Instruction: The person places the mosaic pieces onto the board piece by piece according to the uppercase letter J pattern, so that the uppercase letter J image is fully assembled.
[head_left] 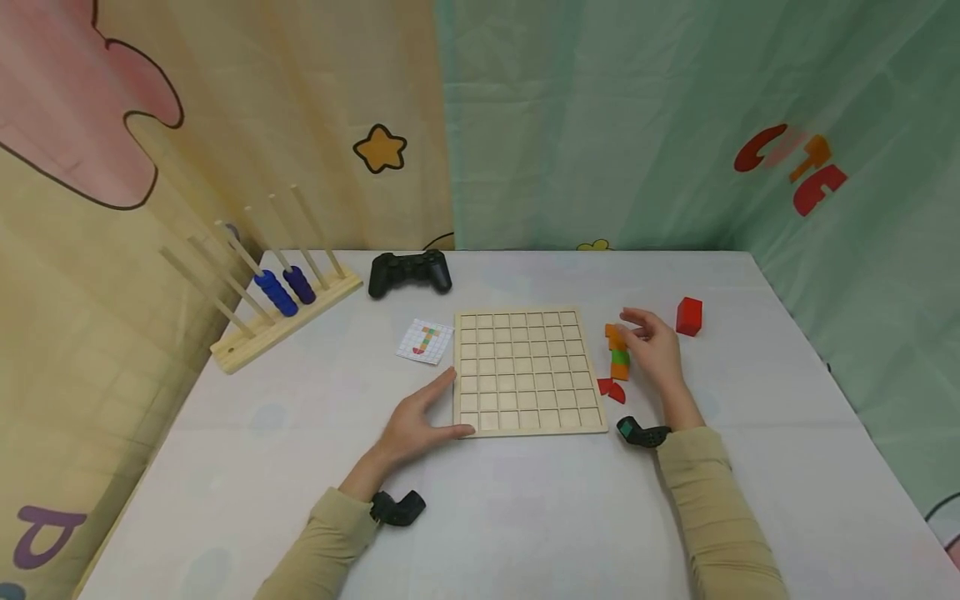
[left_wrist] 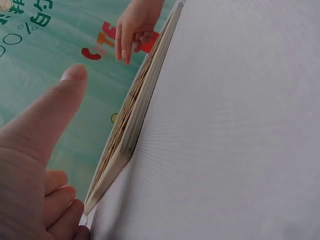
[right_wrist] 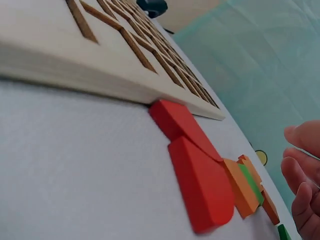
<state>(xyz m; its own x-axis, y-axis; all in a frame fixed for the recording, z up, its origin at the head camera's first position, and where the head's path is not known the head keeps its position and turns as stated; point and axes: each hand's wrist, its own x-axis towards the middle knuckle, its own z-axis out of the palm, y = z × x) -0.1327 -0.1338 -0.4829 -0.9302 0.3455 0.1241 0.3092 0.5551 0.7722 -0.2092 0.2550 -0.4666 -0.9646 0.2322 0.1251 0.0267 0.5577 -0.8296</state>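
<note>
My left hand lies at the near-left corner of a square wooden grid board, thumb and fingers spread beside its edges. To the board's right, my right hand hovers over a short row of flat blocks with loosely bent fingers. In the right wrist view nothing shows between those fingers. The row has orange blocks with a green block between them. Two red rounded blocks lie at the row's near end, one right at the board's edge. Part of another green piece shows below the fingers.
A small card with a coloured block figure lies left of the board. Behind it sits a black game controller. A wooden peg rack with blue and purple beads stands at left. A red block is beyond my right hand.
</note>
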